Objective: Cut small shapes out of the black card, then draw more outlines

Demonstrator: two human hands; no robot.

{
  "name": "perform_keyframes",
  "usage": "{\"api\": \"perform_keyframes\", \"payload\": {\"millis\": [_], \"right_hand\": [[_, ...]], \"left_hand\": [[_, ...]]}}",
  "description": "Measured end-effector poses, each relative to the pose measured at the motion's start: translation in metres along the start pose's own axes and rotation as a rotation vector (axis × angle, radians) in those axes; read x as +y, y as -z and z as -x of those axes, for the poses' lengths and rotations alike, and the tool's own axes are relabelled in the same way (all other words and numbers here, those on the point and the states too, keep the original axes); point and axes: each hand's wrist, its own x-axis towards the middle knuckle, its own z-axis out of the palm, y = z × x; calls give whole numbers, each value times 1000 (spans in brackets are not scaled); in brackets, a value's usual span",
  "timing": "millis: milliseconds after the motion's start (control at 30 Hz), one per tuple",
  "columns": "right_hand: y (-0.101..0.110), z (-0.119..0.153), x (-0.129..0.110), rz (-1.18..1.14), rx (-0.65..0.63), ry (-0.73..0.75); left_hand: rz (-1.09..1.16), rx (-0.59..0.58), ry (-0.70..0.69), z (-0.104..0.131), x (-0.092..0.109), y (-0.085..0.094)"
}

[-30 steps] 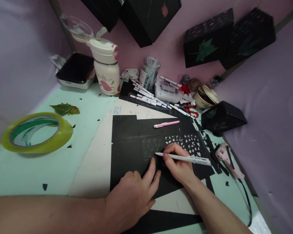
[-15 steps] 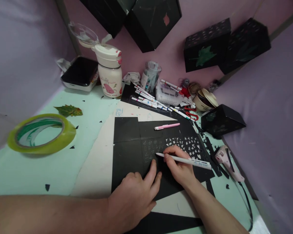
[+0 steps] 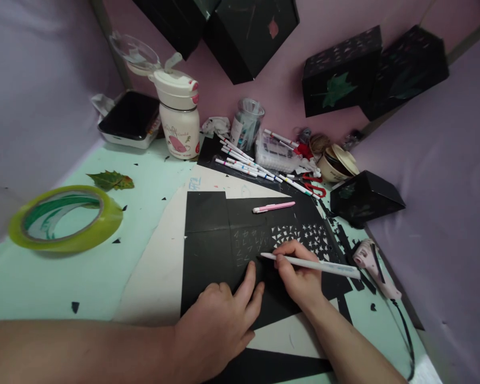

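Note:
A sheet of black card [image 3: 208,256] lies on white paper [image 3: 152,277], with rows of small drawn triangles in its middle and cut-out stars and triangles at its right. My left hand [image 3: 222,325] rests on the card, fingers stretched out, the index fingertip just below the drawn shapes. Pinched in my right hand [image 3: 300,274] is a white pen [image 3: 316,264], its tip at or just above the card near the drawn rows. A pink pen [image 3: 274,207] lies on the upper part of the card.
A yellow-green tape roll [image 3: 66,218] and a leaf [image 3: 111,180] lie at left. Behind stand a white bottle [image 3: 180,122], a glass jar [image 3: 248,125] and several markers [image 3: 244,162]. At right are a black paper box [image 3: 366,200], red-handled scissors [image 3: 315,188] and a pink corded tool [image 3: 374,266].
My right hand and the white pen have shifted slightly to the right, and the pen lies flatter. My left hand stays almost in place on the card.

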Motion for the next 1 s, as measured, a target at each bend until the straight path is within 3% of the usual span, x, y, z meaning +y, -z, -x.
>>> {"api": "perform_keyframes", "payload": {"millis": [167, 433, 700, 1000], "right_hand": [[0, 4, 2, -122, 142, 78], [0, 1, -1, -8, -5, 57], [-4, -2, -5, 140, -54, 138], [-5, -3, -5, 142, -56, 157]], "left_hand": [[0, -28, -10, 0, 0, 1], [-32, 15, -22, 0, 0, -3], [-33, 46, -28, -1, 0, -3], [-21, 73, -22, -1, 0, -5]]}}
